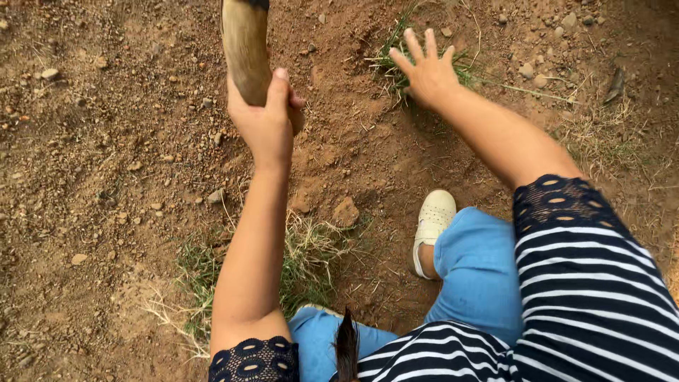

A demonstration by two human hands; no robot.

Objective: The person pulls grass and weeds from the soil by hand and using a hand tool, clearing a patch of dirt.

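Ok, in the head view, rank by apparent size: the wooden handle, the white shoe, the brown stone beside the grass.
Largest to smallest, as seen:
1. wooden handle, in the left hand, cut off by the top edge
2. white shoe, partly hidden
3. brown stone
Handle is nearer the camera, so 1 versus 2 is unsure.

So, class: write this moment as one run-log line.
left hand: grips wooden handle | right hand: open, fingers spread, on grass tuft | ground: bare soil, stones | shoe on soil

Wooden handle cut off by top edge, tool head unseen. Left hand covers handle's lower end. One white shoe half hidden behind blue trouser leg; other foot out of sight.
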